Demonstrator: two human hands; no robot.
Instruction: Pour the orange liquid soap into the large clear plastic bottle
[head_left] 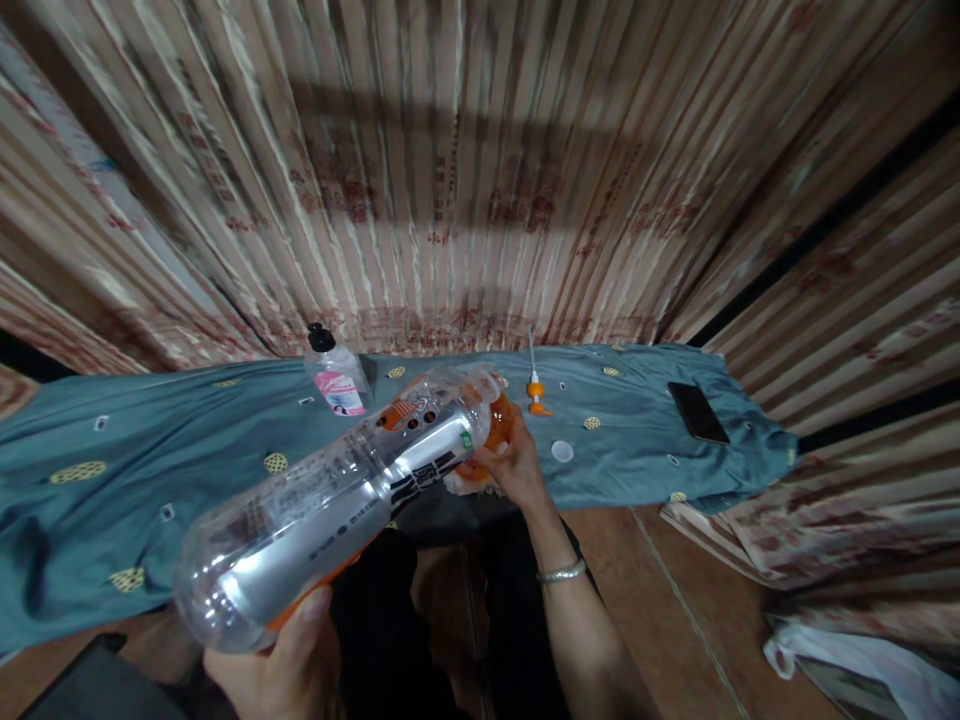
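A large clear plastic bottle (315, 510) with a silver and orange label slants across the middle, its base low at left and its mouth up at right. My left hand (281, 655) grips it from below near the base, thumb on the side. My right hand (516, 462) closes round a see-through orange bottle (498, 425) beside the clear bottle's mouth. The clear bottle's neck partly covers the orange one, so I cannot tell whether the two mouths touch. Beyond my right hand, an orange pump head (535, 392) with a thin tube lies on the cloth.
A teal cloth (622, 470) with pineapple prints covers the narrow table. On it are a black-topped bottle with a pink label (339, 385), a white round cap (562, 451) and a black phone (698, 412). Patterned curtains (450, 200) hang behind. A white plastic bag (847, 655) is at lower right.
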